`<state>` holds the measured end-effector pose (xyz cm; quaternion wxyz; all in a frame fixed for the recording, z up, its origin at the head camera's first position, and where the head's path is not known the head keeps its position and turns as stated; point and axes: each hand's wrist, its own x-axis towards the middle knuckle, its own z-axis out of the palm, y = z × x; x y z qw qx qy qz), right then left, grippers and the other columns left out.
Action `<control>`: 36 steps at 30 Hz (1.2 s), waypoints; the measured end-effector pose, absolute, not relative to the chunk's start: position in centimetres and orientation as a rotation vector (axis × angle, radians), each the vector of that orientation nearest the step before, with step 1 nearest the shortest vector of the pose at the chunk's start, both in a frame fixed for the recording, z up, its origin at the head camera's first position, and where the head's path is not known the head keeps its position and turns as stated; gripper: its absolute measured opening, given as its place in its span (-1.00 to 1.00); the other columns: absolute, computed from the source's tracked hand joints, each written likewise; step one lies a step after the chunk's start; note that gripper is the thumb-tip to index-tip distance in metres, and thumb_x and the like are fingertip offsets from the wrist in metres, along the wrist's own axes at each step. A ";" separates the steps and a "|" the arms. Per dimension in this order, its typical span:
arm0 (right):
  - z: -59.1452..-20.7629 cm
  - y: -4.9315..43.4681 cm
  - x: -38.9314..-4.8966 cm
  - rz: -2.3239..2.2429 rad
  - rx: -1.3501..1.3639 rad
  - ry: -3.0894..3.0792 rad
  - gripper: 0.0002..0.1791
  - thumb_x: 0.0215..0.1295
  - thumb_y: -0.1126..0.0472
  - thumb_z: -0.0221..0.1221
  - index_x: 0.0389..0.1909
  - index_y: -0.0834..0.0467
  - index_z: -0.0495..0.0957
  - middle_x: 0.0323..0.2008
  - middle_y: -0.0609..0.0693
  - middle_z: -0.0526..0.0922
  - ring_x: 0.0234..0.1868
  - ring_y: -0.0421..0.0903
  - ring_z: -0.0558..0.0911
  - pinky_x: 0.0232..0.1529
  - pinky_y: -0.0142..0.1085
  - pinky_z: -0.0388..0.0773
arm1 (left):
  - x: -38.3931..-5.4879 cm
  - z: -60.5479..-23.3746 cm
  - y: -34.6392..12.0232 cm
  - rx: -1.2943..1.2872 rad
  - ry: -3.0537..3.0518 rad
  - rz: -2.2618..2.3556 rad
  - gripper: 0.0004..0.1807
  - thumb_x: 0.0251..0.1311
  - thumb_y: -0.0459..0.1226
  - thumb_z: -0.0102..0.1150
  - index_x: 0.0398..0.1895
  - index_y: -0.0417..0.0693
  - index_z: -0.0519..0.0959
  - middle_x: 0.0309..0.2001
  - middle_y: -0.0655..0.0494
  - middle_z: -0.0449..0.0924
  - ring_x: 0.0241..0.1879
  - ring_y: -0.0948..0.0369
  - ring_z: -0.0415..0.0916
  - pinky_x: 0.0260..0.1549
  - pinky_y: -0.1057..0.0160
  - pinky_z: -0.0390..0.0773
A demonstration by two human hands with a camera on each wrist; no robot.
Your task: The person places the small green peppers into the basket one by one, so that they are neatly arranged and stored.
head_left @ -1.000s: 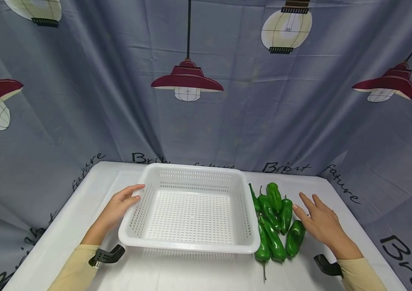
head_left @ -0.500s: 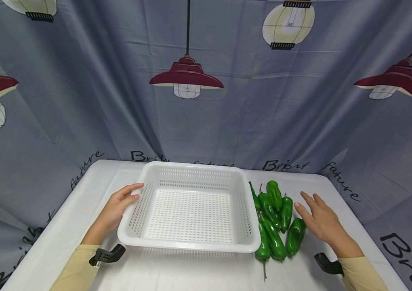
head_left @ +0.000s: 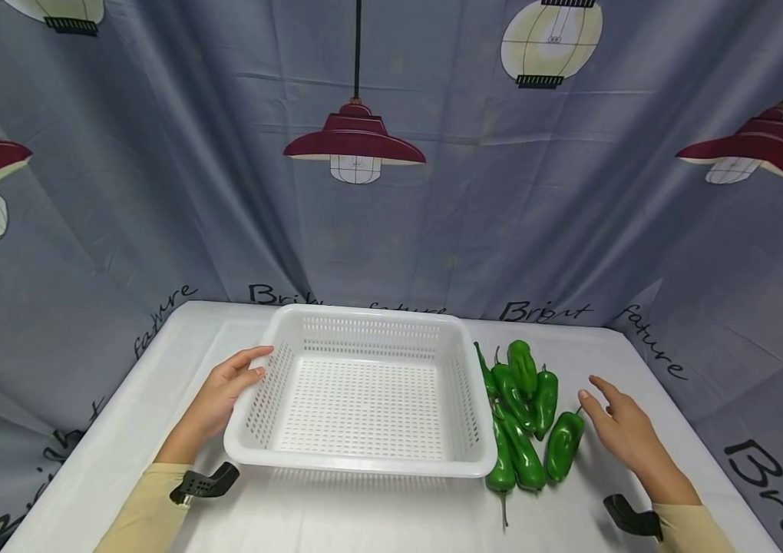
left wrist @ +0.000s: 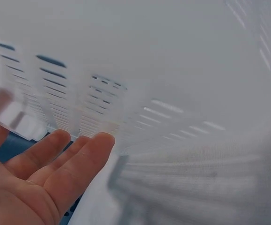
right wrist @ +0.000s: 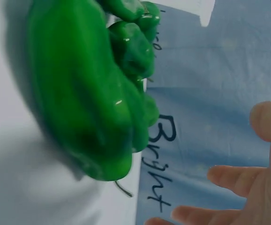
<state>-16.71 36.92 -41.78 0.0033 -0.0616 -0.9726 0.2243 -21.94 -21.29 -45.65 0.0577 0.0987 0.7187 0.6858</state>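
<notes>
A white plastic basket [head_left: 364, 465] with slotted walls stands on the white-covered table, nothing lying inside it. My left hand [head_left: 224, 390] is at its left side, fingers loosely extended against or just beside the outer wall; exact contact is unclear. In the left wrist view, those fingers [left wrist: 79, 173] reach along the slotted wall. Several glossy green peppers [head_left: 519, 453] lie in a cluster by the basket's right side. One pepper [head_left: 564, 445] lies rightmost, its stem toward my right hand [head_left: 629, 434]. That hand hovers just right of it, fingers relaxed, holding nothing.
Bare white tablecloth [head_left: 336, 522] shows in front of the basket. A grey-blue curtain [head_left: 226, 192] with printed lamps and lettering hangs behind and at both sides. Black bands are on both wrists.
My right hand has shifted right and slightly down, away from the rightmost pepper, so its stem now shows. The left hand, basket and peppers stay put. The head view has tilted slightly.
</notes>
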 end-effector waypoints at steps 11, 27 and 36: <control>-43.0 37.6 -16.1 0.891 -0.381 -3.026 -0.18 0.50 -0.25 -0.31 0.47 0.31 -0.01 0.34 0.56 0.14 0.23 0.54 0.33 0.03 0.23 0.55 | -21.9 -45.9 -21.4 0.283 2.181 2.088 -0.45 0.45 -0.16 -0.03 0.39 -0.23 0.22 0.39 -0.24 0.15 -0.05 0.29 0.56 -0.19 0.27 0.70; -45.2 37.1 -15.5 1.281 -0.494 -2.929 -0.15 0.44 -0.16 -0.01 0.47 0.32 -0.02 0.31 0.54 0.18 0.12 0.33 0.53 -0.28 -0.28 0.73 | -21.9 -46.0 -21.2 0.309 2.158 2.108 -0.44 0.45 -0.15 -0.03 0.39 -0.25 0.20 0.30 -0.04 0.28 -0.04 0.28 0.56 -0.17 0.28 0.69; -46.1 36.6 -15.6 1.201 -0.482 -2.950 -0.19 0.40 -0.12 0.08 0.45 0.28 0.07 0.32 0.53 0.19 0.27 0.46 0.36 -0.29 -0.27 0.73 | -21.8 -46.1 -21.4 0.306 2.152 2.119 -0.45 0.45 -0.14 -0.03 0.39 -0.22 0.23 0.18 0.22 0.40 -0.06 0.30 0.57 -0.18 0.29 0.69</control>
